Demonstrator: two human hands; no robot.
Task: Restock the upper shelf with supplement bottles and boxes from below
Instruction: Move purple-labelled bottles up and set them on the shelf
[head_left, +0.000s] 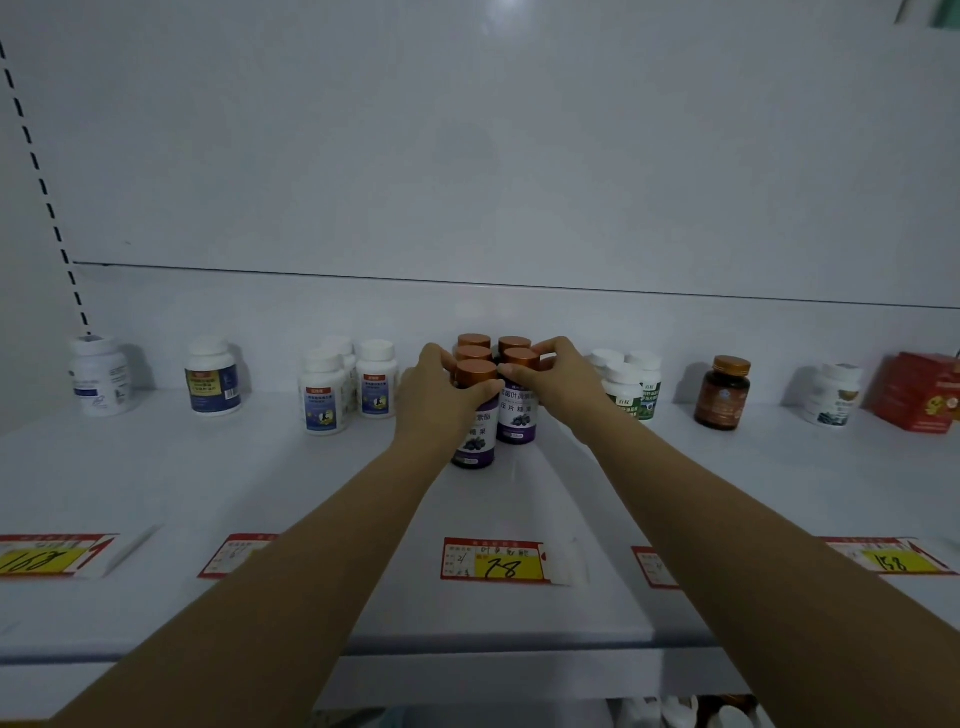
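Several purple-labelled bottles with copper caps stand clustered at the middle of the white upper shelf (260, 483). My left hand (436, 395) wraps the front left purple bottle (475, 441) from the left. My right hand (556, 371) grips the front right purple bottle (518, 415) near its cap from the right. The two front bottles stand upright and touch each other. More copper caps (474, 341) show behind them.
White bottles stand along the shelf: one far left (98, 376), one with a blue label (212, 375), a trio (343, 384), green-labelled ones (631, 387). A brown bottle (723, 393), another white bottle (831, 395) and a red box (917, 397) sit right. Price tags (493, 560) line the front edge.
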